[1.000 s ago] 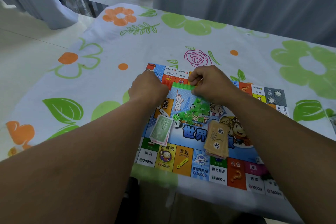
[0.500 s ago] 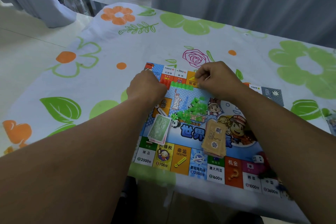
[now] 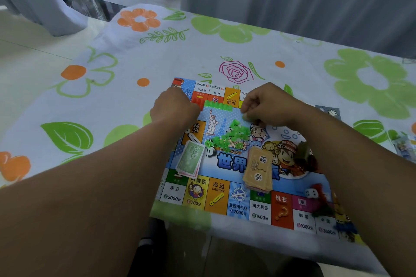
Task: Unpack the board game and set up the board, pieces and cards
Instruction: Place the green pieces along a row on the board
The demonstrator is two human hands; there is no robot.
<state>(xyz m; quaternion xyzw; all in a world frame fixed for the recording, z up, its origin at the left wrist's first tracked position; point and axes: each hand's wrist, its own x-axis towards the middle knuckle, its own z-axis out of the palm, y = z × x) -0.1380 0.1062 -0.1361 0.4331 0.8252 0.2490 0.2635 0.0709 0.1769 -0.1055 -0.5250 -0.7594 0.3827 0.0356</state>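
Observation:
The colourful game board (image 3: 238,204) lies flat near the table's front edge. A short row of green plastic houses (image 3: 218,105) stands along the inner far side of the board. My left hand (image 3: 174,108) rests curled at the row's left end, its fingertips hidden. My right hand (image 3: 267,103) is just right of the row and pinches a small green house (image 3: 244,116). A loose pile of green houses (image 3: 235,134) lies below it. A stack of green banknotes (image 3: 190,159) and a tan card stack (image 3: 257,168) lie on the board.
A white die (image 3: 311,193) and red pieces (image 3: 320,189) sit on the board's right side, partly behind my right forearm. The floral tablecloth (image 3: 112,101) covers the table. Loose cards (image 3: 405,148) lie at the right edge. Grey curtains hang behind the table.
My right hand has left the right end of the green row and come down towards the loose pile. My left hand has stayed at the row's left end.

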